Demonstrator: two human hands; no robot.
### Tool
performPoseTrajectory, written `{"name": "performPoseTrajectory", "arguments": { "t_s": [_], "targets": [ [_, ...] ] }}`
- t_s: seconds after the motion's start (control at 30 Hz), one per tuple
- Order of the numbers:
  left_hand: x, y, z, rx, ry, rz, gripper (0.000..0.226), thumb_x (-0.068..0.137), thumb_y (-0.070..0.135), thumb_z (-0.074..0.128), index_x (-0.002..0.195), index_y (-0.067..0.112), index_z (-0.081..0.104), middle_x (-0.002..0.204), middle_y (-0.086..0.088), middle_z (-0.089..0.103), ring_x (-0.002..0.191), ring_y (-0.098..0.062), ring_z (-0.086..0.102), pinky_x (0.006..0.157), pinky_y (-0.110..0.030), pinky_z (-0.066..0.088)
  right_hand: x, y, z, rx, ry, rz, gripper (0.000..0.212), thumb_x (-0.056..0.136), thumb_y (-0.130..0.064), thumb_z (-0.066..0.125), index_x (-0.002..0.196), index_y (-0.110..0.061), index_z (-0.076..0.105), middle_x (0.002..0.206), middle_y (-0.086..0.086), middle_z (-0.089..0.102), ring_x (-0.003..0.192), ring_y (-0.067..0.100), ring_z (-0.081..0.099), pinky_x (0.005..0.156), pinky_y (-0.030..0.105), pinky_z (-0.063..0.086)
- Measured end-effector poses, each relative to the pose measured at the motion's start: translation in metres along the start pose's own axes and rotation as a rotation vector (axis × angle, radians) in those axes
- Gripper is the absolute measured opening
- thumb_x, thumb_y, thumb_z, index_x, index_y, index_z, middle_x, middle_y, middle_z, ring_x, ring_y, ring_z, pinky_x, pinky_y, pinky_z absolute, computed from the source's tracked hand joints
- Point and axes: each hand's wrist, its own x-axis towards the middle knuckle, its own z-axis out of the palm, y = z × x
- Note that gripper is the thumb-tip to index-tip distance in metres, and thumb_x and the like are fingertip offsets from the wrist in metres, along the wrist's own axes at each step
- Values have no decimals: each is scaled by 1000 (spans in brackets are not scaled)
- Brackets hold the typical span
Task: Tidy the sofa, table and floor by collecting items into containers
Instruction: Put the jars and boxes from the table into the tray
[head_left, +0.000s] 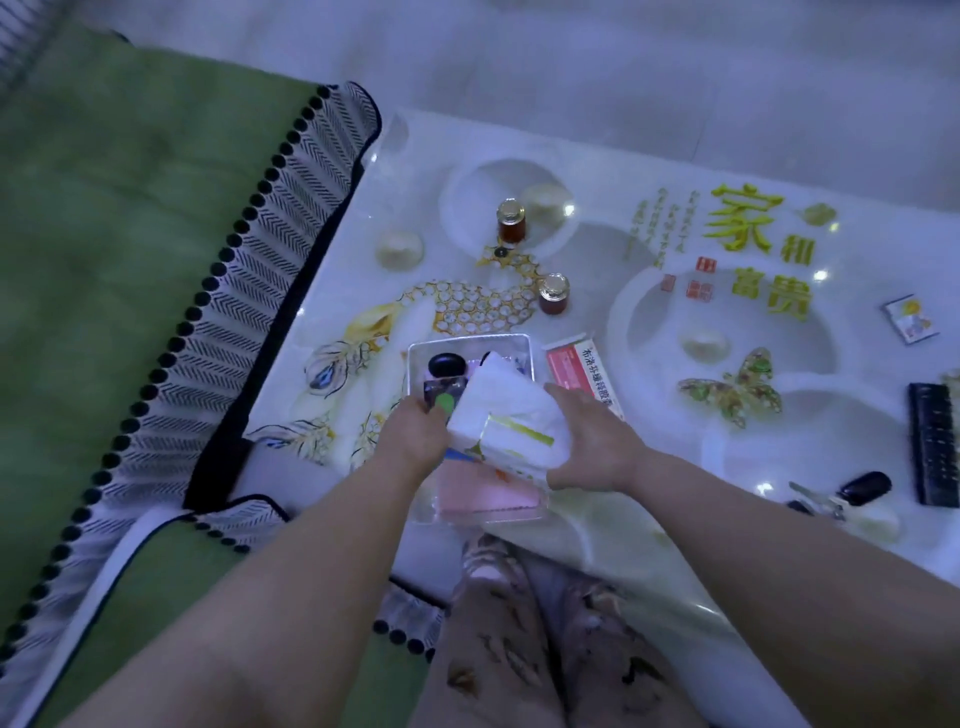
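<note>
A clear plastic container (470, 344) stands on the patterned table (649, 374) near its front edge. It holds a black round item, a dark packet with a green dot and something pink at the bottom. I hold a white tissue pack (511, 415) with a green stripe over the container. My left hand (415, 431) grips its left end and my right hand (592, 436) grips its right end.
A red-and-white medicine box (571, 366) lies just right of the container. Two small amber jars (511, 221) (554, 293) stand behind it. A small card (911, 318), a black remote (935, 444) and keys with a fob (852, 491) lie at the right. The green sofa (130, 260) is at the left.
</note>
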Motion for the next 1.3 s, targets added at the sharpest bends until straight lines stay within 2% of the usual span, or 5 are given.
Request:
{"name": "performPoseTrajectory", "arguments": {
  "t_s": [0.5,0.77,0.93,1.13,1.3],
  "targets": [
    [27,-88,9,152,-204,-41,36,95,23,46,125,3,49,126,-15,58,116,-31,55,88,-28,42,46,-44,74,-341,-254,-99,102,71,-24,73,150,-16,9,142,9,30,125,29,36,96,34,40],
    [37,-80,12,228,-281,54,30,95,12,43,116,-4,59,120,-18,60,111,-31,58,88,-30,46,57,-44,90,-482,-249,-106,93,76,-29,74,149,-24,17,150,3,27,132,27,33,104,40,36],
    [40,-68,17,266,-335,85,28,91,6,41,63,10,42,77,-16,57,83,-34,53,63,-30,41,62,-39,91,-372,-313,-37,76,88,-15,58,150,-25,15,152,4,26,131,28,36,103,39,39],
    [43,-45,9,214,-277,106,23,94,9,42,104,-1,60,112,-18,63,105,-33,58,86,-33,48,65,-31,76,-514,-261,-14,61,89,-3,40,145,-25,31,124,10,53,116,28,49,86,34,45],
    [57,-28,14,273,-235,150,16,94,5,40,89,10,54,95,-17,59,85,-25,52,72,-29,42,68,-37,87,-593,-215,-73,49,89,-10,40,138,-12,33,123,12,53,111,30,48,86,37,37]
  ]
}}
